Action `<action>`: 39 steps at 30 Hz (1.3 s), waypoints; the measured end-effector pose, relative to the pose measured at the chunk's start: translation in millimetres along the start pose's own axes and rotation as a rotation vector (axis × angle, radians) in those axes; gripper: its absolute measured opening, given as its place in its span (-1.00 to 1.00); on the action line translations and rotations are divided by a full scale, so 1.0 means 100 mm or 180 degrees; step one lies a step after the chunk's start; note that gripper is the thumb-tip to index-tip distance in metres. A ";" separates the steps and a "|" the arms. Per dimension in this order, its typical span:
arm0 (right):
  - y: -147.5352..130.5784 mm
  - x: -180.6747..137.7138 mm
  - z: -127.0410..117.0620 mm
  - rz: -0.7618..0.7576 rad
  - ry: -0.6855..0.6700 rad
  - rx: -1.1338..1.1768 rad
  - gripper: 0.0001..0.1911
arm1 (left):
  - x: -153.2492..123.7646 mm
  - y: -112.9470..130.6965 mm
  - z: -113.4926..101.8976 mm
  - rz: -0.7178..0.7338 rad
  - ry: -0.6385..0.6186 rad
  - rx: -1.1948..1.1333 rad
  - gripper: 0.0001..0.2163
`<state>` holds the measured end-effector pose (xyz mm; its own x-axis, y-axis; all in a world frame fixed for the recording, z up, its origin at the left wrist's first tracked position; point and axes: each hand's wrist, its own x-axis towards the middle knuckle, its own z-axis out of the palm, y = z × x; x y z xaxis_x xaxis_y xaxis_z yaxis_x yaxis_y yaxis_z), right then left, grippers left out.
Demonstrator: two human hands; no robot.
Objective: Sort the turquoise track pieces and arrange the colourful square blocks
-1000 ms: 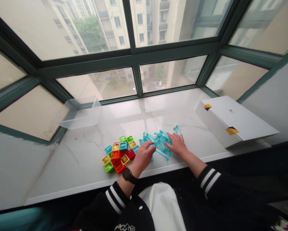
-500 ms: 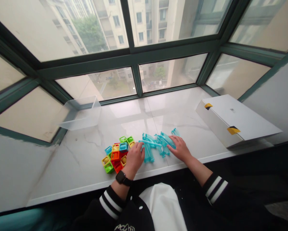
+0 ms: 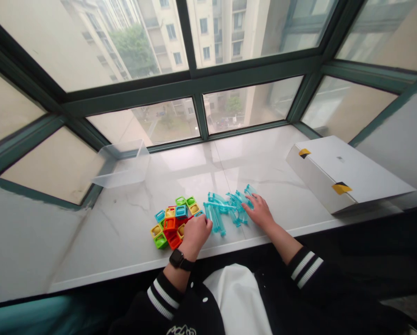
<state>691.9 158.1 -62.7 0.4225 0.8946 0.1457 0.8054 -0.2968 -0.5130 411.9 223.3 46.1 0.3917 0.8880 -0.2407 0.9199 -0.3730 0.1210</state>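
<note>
My left hand (image 3: 196, 232), a watch on its wrist, is curled closed between two piles of toy parts; what its fingers hold, if anything, is hidden. Beside it on the left lies a heap of square, hollow building blocks (image 3: 169, 224) in red, orange, yellow, green and blue. One blue block edge (image 3: 199, 213) peeks out just past the knuckles. To the right are several translucent turquoise track pieces (image 3: 216, 218), loosely piled. My right hand (image 3: 259, 211) rests with fingers spread at the right end of that pile, its fingertips touching the turquoise pieces.
A clear plastic bin (image 3: 124, 170) stands at the back left of the white marbled sill (image 3: 264, 163). At the right is a white box (image 3: 347, 172) with black-and-yellow tape tabs. Green-framed windows (image 3: 124, 100) enclose the sill, whose front edge runs close to my body.
The fingers of my left hand have curled in, and a blue block edge now shows beside them. My right hand has drawn back slightly over the turquoise pieces, its fingers more spread.
</note>
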 end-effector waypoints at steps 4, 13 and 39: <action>0.00 0.02 -0.02 0.0000 -0.0028 0.0027 -0.48 | -0.10 -0.08 -0.18 -0.0110 0.0149 0.0053 -0.69; -0.01 0.00 0.02 -0.0206 0.0173 0.0094 -0.49 | -0.04 0.08 -0.30 0.0019 0.0422 -0.0112 -0.68; -0.33 0.01 -0.21 -0.0671 -0.0088 0.0217 -0.45 | -0.10 -0.06 0.09 0.0034 -0.0234 0.0088 -0.62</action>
<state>674.7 161.4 -28.0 0.2354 0.9436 0.2330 0.8443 -0.0798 -0.5299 402.1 214.2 39.7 0.4008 0.8622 -0.3098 0.9154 -0.3905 0.0975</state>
